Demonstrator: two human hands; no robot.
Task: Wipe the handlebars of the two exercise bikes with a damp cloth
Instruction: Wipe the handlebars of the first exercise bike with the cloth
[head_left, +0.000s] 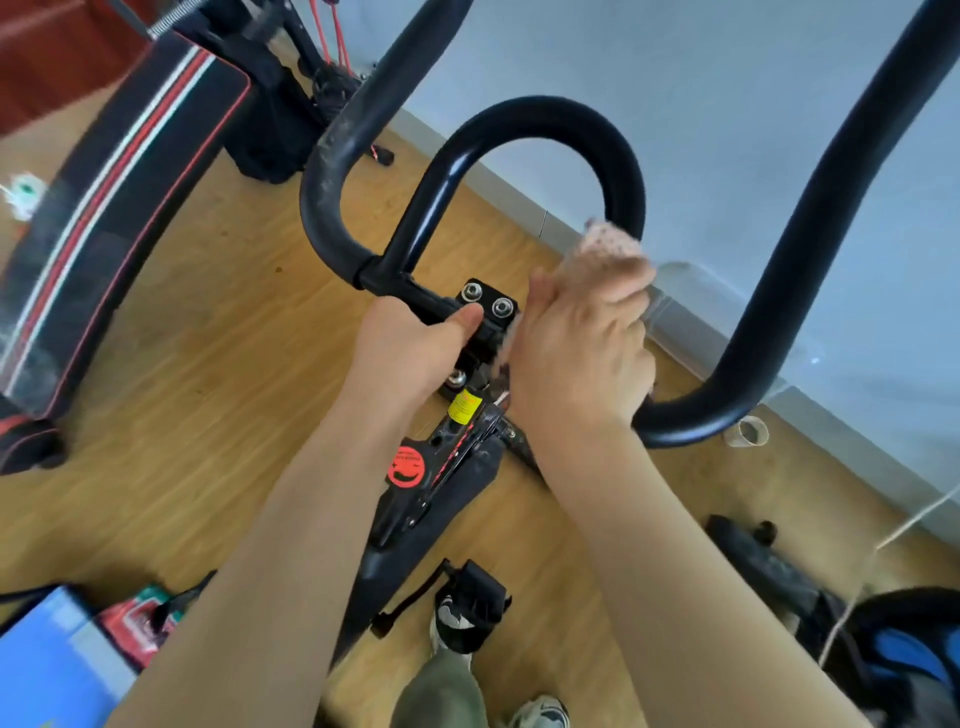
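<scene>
The black handlebar (540, 117) of an exercise bike fills the middle of the head view, with an inner loop and two long outer horns. My left hand (410, 348) grips the bar just left of the bolted centre clamp (485, 301), thumb resting by the bolts. My right hand (576, 353) is closed around a pinkish cloth (610, 249) and presses it on the bar right of the clamp, where the loop comes down. The cloth sticks out above my fingers. The bike frame (415, 499) with a red sticker runs down below my arms.
A padded black bench with red and white stripes (104, 228) stands at the left. A grey wall and skirting (727, 156) run behind the bars. A roll of tape (748, 431) lies on the wood floor. A blue box (47, 660) and a blue-black bag (904, 654) sit near my feet.
</scene>
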